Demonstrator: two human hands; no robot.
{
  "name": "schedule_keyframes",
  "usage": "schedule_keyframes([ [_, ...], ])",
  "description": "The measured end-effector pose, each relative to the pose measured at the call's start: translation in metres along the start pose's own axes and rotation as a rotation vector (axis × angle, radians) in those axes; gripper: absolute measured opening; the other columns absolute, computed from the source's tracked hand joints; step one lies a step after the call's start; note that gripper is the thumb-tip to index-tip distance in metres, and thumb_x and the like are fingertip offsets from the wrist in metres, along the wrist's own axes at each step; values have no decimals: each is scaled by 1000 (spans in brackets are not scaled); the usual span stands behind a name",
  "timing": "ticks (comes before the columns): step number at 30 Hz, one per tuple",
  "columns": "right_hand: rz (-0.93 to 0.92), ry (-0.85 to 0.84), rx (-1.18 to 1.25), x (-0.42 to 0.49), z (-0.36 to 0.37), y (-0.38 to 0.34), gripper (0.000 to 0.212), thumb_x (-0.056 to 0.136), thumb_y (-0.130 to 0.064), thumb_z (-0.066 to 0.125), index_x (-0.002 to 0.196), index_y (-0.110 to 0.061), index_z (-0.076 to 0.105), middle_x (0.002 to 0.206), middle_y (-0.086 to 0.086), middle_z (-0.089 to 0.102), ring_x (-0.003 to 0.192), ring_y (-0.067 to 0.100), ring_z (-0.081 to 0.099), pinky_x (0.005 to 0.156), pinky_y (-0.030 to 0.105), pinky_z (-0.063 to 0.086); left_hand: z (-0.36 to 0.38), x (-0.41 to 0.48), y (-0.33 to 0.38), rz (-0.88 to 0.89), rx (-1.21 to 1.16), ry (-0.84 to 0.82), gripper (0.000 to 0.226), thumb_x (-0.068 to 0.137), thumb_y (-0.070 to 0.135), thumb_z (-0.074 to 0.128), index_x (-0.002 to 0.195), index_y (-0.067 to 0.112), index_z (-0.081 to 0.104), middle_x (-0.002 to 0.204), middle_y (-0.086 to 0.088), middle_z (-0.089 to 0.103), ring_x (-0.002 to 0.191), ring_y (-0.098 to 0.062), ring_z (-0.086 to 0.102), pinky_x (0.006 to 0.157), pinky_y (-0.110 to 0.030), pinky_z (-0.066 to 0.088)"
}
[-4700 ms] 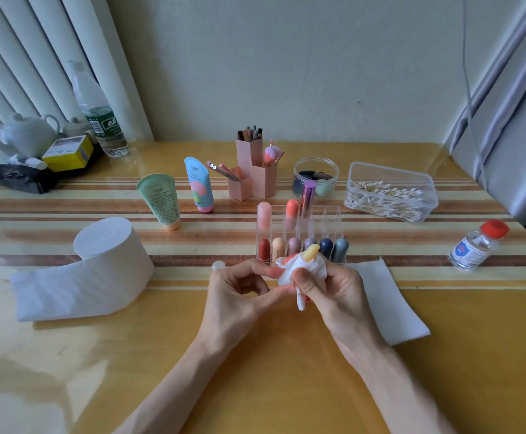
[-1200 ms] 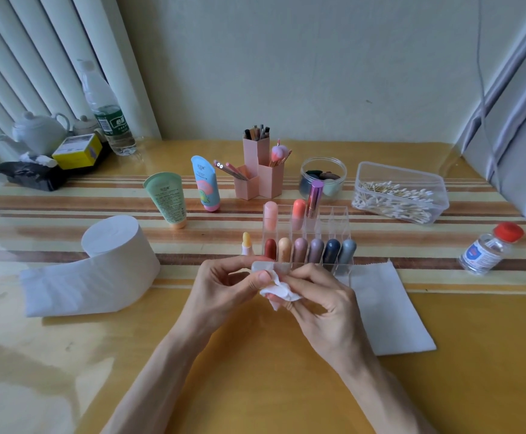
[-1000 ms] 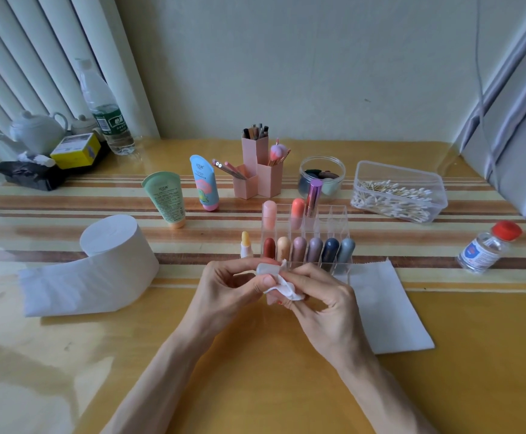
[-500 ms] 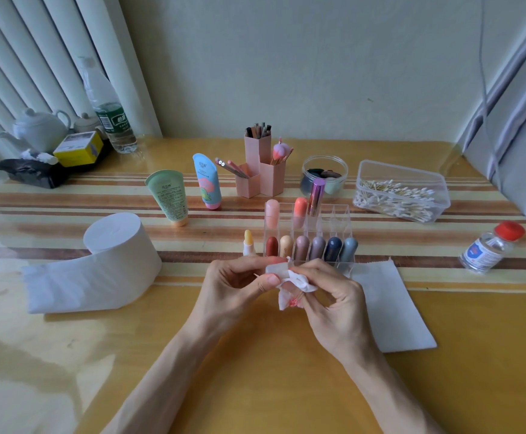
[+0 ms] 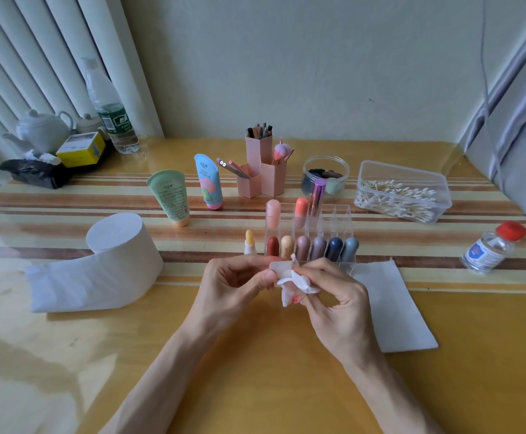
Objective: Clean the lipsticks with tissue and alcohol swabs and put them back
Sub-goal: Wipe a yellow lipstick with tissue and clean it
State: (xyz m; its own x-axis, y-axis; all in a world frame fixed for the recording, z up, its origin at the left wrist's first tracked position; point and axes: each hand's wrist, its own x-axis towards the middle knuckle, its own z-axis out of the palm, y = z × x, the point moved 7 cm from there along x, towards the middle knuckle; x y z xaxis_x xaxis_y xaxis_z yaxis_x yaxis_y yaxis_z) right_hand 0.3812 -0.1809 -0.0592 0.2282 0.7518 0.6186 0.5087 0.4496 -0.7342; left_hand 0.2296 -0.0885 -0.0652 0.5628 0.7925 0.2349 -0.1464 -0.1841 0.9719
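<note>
Head view: the left hand (image 5: 233, 286) pinches a small pale cap (image 5: 279, 267) between thumb and fingertips. The right hand (image 5: 338, 300) has its fingers (image 5: 318, 267) curled round a crumpled tissue (image 5: 296, 281), pinching the wad against the cap's end. A pink smear shows on the tissue's lower fold. Just beyond the left fingers an uncapped yellow lipstick (image 5: 249, 242) stands upright on the worktop (image 5: 255, 386), close beside the left wall of the clear rack (image 5: 344, 214), which sits just beyond both sets of fingers. The cap is probably that lipstick's, so the step in hand looks like wiping the cap before it goes back on. In the rack, six lipsticks (image 5: 302, 247) fill the front row and three more stand in the back row. The back cells to the right appear empty, though the clear walls make that hard to confirm. A flat sheet (image 5: 393, 311) lies right of the right fingers, partly under that hand's edge, and a roll (image 5: 120, 255) lies well to the left of the left fingers. The swab box (image 5: 402, 195) stands far beyond and right of the right fingers, and the bottle (image 5: 490, 249) further right has its red top on. The alcohol step for this lipstick may therefore not have begun. Nothing shows which racked lipsticks are already clean, so progress cannot be counted. At the least, this one needs capping and returning to the rack.
</note>
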Motion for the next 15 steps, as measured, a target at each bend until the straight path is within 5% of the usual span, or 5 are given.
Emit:
schedule_keyframes([
  [3, 36, 1, 53, 1, -1, 1, 22, 91, 6, 76, 110, -3, 80, 89, 2, 73, 89, 21, 73, 86, 29, 57, 1, 0, 3, 23, -17, -8, 34, 88, 36, 80, 113, 13, 79, 105, -11, 80, 99, -32, 77, 89, -41, 62],
  [7, 12, 21, 40, 2, -1, -3, 22, 93, 1, 75, 114, -6, 80, 89, 2, 72, 86, 21, 72, 81, 34, 61, 8, -1, 0, -64, -31, -40, 26, 98, 20, 63, 115, 4, 75, 81, 3, 73, 69, -7, 63, 66, -18, 49],
  [10, -49, 13, -59, 1, 0, -10, 23, 93, -5, 73, 116, -7, 79, 92, -1, 72, 91, 16, 72, 85, 25, 58, 12, -1, 1, -79, -18, -88, 27, 103, 26, 58, 107, 8, 79, 75, -1, 67, 64, -10, 52, 60, -23, 40],
  [13, 5, -12, -41, 1, 2, -5, 24, 91, 2, 77, 113, -7, 80, 93, -2, 73, 92, 17, 72, 85, 29, 59, 6, 0, 1, -33, -13, -63, 28, 96, 23, 70, 114, 3, 77, 99, -3, 79, 91, -19, 74, 84, -37, 61],
  [15, 32, -34, -15, 2, 3, -3, 22, 91, 6, 77, 107, -8, 81, 91, -2, 72, 92, 19, 72, 86, 33, 59, 4, 0, 2, -26, -14, -53, 31, 92, 25, 75, 115, 6, 77, 110, -11, 79, 105, -29, 74, 95, -44, 59],
])
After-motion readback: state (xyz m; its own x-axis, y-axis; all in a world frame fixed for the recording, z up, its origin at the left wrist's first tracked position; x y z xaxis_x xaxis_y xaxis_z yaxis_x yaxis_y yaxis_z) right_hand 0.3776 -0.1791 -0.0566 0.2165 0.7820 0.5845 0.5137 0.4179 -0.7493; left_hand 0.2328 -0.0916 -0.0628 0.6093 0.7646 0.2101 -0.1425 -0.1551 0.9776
